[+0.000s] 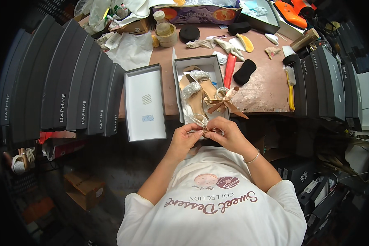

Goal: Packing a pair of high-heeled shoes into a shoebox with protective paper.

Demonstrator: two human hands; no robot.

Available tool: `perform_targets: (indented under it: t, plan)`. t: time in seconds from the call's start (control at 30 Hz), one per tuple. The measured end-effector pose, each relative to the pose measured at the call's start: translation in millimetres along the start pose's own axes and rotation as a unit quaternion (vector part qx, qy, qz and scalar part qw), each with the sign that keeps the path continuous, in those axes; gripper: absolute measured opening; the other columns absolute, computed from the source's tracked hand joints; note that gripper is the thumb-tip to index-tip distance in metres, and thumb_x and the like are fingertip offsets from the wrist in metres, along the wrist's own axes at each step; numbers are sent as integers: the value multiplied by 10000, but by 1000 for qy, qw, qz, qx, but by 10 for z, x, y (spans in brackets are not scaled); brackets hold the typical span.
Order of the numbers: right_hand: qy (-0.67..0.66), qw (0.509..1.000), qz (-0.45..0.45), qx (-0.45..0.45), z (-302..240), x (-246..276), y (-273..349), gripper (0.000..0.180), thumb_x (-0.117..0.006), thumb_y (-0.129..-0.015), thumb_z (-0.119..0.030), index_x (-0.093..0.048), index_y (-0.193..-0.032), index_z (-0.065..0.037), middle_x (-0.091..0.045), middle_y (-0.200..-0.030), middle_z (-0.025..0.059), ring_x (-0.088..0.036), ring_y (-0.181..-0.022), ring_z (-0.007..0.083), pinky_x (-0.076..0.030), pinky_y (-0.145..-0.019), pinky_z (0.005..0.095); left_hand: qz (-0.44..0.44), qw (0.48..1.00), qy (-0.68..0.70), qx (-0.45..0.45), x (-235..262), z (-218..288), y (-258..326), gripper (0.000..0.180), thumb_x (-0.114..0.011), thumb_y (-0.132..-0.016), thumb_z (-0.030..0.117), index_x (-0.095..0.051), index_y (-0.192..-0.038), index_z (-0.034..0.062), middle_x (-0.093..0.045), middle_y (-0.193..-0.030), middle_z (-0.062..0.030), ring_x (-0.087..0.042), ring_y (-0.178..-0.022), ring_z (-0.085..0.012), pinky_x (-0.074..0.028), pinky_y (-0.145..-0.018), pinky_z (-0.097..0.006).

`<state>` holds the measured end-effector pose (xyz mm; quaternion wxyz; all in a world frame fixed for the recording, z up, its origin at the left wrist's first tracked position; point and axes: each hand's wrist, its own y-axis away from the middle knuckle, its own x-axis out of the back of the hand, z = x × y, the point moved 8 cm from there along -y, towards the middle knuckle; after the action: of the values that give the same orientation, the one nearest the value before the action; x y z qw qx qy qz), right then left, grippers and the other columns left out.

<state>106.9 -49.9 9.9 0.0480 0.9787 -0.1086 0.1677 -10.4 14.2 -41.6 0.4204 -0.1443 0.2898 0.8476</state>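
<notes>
A pair of sandals lies in an open shoe box at the table's front edge. The nearer sandal has a glittery silver toe band and a pearl ankle strap. Its mate carries a brown ribbon bow beside its pearls. My left hand and my right hand meet just below the nearer sandal's pearl strap. Both are closed, thumbs and fingertips pinching a small brown ribbon there, mostly hidden by the fingers. Left of the box rests the white-lined box lid.
Dark shoe boxes stand in rows at the left and right. Farther back on the table are a red strip-like object, a black pad, a yellow-handled brush, a capped bottle and a round black object.
</notes>
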Motion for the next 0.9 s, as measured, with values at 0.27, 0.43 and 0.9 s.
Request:
perform_targets:
  t: [0.27,0.43,0.9]
  plan:
    - [-177,982,4,-62,295,-110,23,132,-685,-872,-108,-611,-891,0,-554,-1022,49,-532,-831,82,-458,-719,235,-32,999,-20,20,27,-165,-45,145,-620,-936,108,-602,-1041,10,-609,-819,18,-486,-666,-8,-369,-554,-174]
    - [-224,970,73,-54,278,-147,39,59,-619,-889,-45,-599,-871,7,-474,-1188,79,-505,-936,84,-461,-757,221,-54,994,-58,74,59,-254,-58,160,-607,-951,142,-606,-1039,9,-596,-737,30,-477,-567,-1,-334,-452,-179]
    - [-228,971,-38,-63,196,-128,-81,103,-607,-927,-87,-603,-920,15,-476,-1192,69,-524,-914,89,-464,-814,251,-36,996,-28,-75,-158,-27,-5,196,-640,-901,25,-633,-1090,-28,-632,-954,9,-603,-941,-80,-502,-856,-237]
